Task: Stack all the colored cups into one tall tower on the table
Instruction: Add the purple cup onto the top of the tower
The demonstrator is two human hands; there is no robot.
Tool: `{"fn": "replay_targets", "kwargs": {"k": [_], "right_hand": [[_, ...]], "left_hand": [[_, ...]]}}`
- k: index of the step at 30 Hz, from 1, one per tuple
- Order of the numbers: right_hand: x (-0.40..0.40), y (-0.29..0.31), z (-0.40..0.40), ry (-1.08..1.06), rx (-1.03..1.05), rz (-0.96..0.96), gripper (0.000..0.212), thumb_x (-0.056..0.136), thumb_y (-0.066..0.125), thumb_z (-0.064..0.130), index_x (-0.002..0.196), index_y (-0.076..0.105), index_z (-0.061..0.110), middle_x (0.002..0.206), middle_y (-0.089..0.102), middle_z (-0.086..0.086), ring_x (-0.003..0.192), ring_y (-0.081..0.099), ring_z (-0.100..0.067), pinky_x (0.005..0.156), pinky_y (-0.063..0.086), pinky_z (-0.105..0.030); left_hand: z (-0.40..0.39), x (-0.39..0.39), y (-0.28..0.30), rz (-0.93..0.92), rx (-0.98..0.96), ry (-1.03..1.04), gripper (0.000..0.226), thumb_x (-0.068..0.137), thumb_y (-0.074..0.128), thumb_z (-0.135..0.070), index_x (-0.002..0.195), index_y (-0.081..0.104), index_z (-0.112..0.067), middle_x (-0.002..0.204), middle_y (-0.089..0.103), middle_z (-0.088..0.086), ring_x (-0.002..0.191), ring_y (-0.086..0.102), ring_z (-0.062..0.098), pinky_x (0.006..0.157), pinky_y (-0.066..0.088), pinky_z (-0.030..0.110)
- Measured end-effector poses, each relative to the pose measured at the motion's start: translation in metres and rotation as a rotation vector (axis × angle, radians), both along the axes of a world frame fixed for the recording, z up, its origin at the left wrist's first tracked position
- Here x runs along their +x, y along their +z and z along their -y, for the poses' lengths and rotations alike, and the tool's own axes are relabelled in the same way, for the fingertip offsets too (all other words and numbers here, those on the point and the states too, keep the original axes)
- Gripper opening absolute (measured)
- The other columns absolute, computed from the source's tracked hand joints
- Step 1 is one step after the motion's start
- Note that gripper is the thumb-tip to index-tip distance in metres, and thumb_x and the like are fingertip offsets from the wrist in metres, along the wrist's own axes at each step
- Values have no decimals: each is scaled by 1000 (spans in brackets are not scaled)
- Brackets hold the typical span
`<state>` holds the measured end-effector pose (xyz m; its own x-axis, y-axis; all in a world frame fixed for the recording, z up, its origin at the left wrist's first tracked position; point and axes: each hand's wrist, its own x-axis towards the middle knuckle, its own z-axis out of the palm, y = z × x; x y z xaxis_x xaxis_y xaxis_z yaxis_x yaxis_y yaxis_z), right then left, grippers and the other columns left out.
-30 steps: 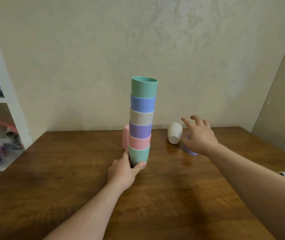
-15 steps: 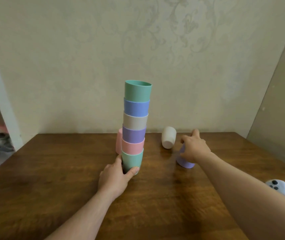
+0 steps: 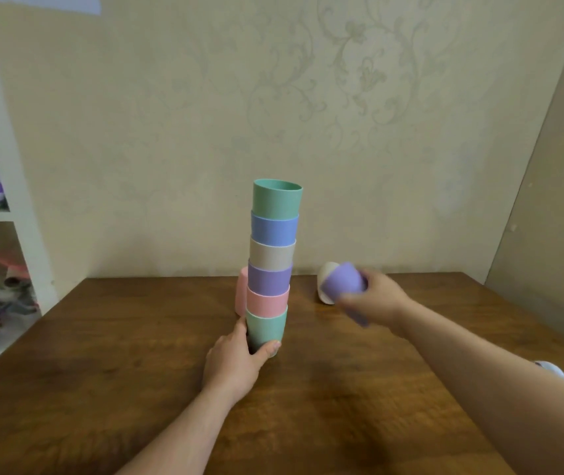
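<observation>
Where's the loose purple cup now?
Purple cup is in the right hand, lifted off the table, right of the tower, in front of the white cup.

Left hand [image 3: 236, 363] curled low, palm inward; right hand [image 3: 373, 299] raised, fingers clenched.

left hand [image 3: 236, 363] steadies tower [image 3: 272, 265]; right hand [image 3: 375, 299] holds purple cup [image 3: 342, 281].

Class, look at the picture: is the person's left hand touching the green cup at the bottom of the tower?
Touching. The head view shows the left hand wrapped around the bottom green cup, thumb pressed on its front.
</observation>
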<state>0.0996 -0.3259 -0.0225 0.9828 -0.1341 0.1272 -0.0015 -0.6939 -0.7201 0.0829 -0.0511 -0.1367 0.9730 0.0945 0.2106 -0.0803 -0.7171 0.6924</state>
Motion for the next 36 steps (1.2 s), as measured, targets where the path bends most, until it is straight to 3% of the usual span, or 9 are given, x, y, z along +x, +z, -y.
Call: {"fn": "replay_targets", "kwargs": {"k": [3,6,8,13,15,18,28,33,36], "right_hand": [[-2,72,-33,0,531,291,36,89,85,28,120,68,21,106,77,-2,78,73,-7,59,58,-21],[-5,145,-67,54,708,589,41,81,86,26,114,61,26,100,73,4,67,69,6,55,54,-17],[-9,176,-88,107,741,674,53,73,84,24,117,54,28,103,69,5,71,69,4,54,52,-11],[-3,180,-117,266,560,547,93,75,91,23,150,37,37,121,63,4,95,71,-13,61,58,-15],[4,166,-122,300,458,471,92,78,93,23,151,40,35,122,60,11,104,69,-17,69,59,-22],[13,150,-126,315,444,389,85,82,93,29,149,42,33,120,57,17,104,65,-9,73,54,-23],[23,139,-124,352,448,369,89,84,91,39,154,36,35,128,60,9,111,67,-14,84,58,-31],[32,130,-121,410,491,368,103,88,88,42,164,20,48,143,60,5,120,67,-8,87,56,-24],[36,114,-115,444,486,354,119,82,88,51,166,4,56,149,59,4,127,68,-12,100,56,-31]], "left_hand": [[0,0,0,8,9,-12,75,87,67,-75,148,49,-34,136,71,-4,124,65,26,99,53,46],[-1,0,0,-19,-25,-38,81,88,65,-76,155,43,-36,142,66,-6,130,60,24,105,50,46],[-2,-1,0,-18,-33,-42,82,88,66,-75,155,43,-35,142,66,-6,131,59,23,106,50,46],[-2,-4,1,5,-60,-37,81,87,67,-75,153,45,-34,140,65,-8,127,59,18,105,51,43],[-1,-4,1,-13,-74,-35,84,87,67,-75,156,42,-34,143,63,-9,130,58,17,107,51,42],[-2,-3,2,-25,-74,-40,87,87,68,-75,158,40,-32,147,61,-8,132,58,17,109,51,42],[-6,11,15,-50,-3,-120,92,83,78,-67,156,38,-27,143,64,-7,125,64,16,103,56,37],[-8,24,16,-46,-57,-180,97,82,84,-61,159,35,-28,147,62,-8,128,63,14,106,55,36],[-10,30,13,-42,-125,-196,99,78,86,-62,158,36,-31,145,63,-11,127,63,12,106,55,33]]}}
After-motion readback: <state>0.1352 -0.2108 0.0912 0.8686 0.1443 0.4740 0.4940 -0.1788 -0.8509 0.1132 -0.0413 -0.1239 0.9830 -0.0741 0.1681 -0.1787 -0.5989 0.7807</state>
